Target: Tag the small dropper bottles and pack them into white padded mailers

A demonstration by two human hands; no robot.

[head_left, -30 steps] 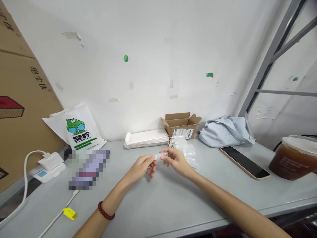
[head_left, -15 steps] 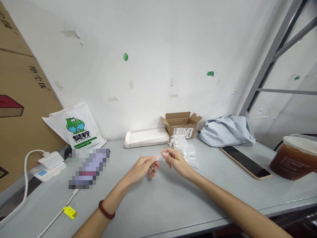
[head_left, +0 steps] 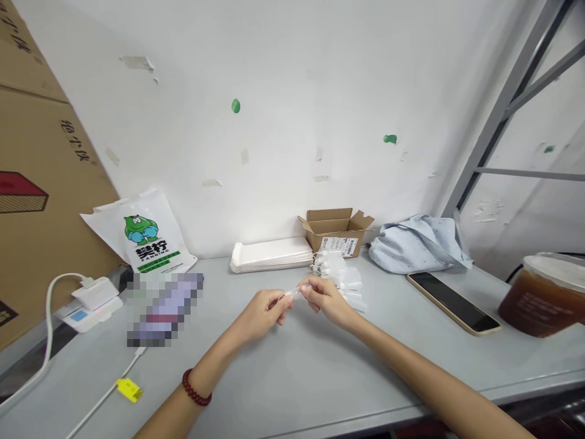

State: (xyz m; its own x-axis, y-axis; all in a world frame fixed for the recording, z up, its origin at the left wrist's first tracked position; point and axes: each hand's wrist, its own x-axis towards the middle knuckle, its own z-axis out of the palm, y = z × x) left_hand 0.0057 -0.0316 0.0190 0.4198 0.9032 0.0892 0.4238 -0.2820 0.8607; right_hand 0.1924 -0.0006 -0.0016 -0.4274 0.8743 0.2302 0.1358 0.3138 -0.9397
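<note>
Over the grey table (head_left: 320, 378), I see the left hand (head_left: 265, 314) and the right hand (head_left: 325, 299) close together, with one small translucent piece (head_left: 295, 291) between them. Thumb and fingers of each hand are pinched together on it; its exact shape I cannot tell. Just beside the right hand lie other translucent pieces (head_left: 351, 278), before the cardboard box (head_left: 331, 227)
</note>
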